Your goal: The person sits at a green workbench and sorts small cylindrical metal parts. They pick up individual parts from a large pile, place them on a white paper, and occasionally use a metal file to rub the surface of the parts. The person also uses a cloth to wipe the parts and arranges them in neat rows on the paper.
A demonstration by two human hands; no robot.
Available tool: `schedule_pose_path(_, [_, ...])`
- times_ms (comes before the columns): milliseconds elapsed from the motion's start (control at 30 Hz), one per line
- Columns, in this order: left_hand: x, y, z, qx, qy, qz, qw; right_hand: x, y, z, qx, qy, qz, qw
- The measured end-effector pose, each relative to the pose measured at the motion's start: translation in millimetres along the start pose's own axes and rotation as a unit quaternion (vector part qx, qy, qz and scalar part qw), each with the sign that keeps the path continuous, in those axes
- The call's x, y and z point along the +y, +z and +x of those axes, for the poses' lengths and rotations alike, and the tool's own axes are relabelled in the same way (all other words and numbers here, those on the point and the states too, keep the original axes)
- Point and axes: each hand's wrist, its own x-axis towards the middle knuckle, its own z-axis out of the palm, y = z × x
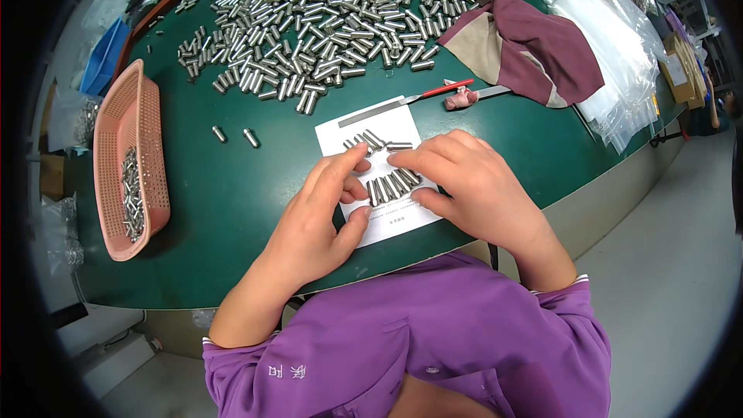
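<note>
A white printed sheet (406, 223) lies in front of me on the green table. A row of short steel pins (389, 188) rests on it side by side, and a looser group of similar pins (367, 140) lies just beyond. My left hand (313, 217) curves round the row's left end, thumb and fingers apart. At the right end, my right hand (484, 186) has its thumb and forefinger spread close to the pins. Both hands are open; fingertips partly cover the pins, so I cannot tell whether they touch them.
A large heap of steel pins (325, 23) covers the far table. Two loose pins (251, 138) lie left, near a pink basket (163, 186) holding small metal parts. Beyond the sheet lie a flat file (371, 113), a red-handled tool (447, 88), a maroon cloth (546, 50) and plastic bags (607, 70).
</note>
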Motion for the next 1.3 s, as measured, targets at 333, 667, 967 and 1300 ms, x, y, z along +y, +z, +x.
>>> schedule_pose_path(333, [1.7,3.0,0.2,-0.008,-0.003,0.010,1.000,7.4,0.0,-7.2,-0.004,-0.067,-0.034,0.997])
schedule_pose_path(667, [0.7,6.7,0.3,-0.009,-0.002,0.024,1.000,12.7,5.1,-9.3,0.040,0.019,0.024,0.999])
schedule_pose_path(967, [3.2,5.1,-0.2,-0.001,-0.014,0.013,1.000,6.5,2.0,-9.9,0.044,0.038,-0.033,0.998])
schedule_pose_path(1300, [1.1,-2.0,-1.9,0.025,-0.004,0.019,0.999,1.7,7.9,-10.4,0.030,0.034,-0.022,0.999])
